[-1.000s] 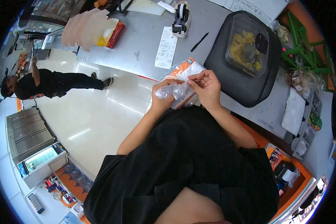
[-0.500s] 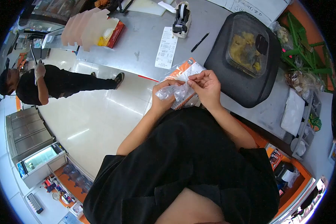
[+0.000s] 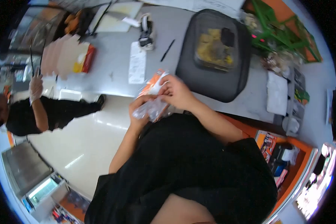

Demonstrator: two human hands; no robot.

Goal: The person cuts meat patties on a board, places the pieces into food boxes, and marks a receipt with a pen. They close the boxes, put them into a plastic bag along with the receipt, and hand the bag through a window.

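Note:
A clear plastic bag [image 3: 153, 109] with an orange and white printed packet [image 3: 153, 83] inside or behind it is between my hands, near the counter's front edge. My left hand [image 3: 139, 110] is closed round the bunched plastic. With bent fingers pressed together, my right hand [image 3: 173, 91] pinches the bag's upper right part. A long paper receipt [image 3: 137, 66] lies on the counter just beyond, with a black pen [image 3: 168, 50] and a tape dispenser [image 3: 146, 31] past it.
On the metal counter [image 3: 112, 56] a dark case [image 3: 216, 82] bears a lidded food container [image 3: 214, 48]. Paper boxes [image 3: 65, 56] stand at the left, green baskets [image 3: 287, 33] at the right. A co-worker [image 3: 44, 112] with gloved hand holds tongs at far left.
The view has shifted, so the counter items, my hands and the bag appear further left. The co-worker's gloved hand shows raised with the tongs. Both my hands still grip the bag.

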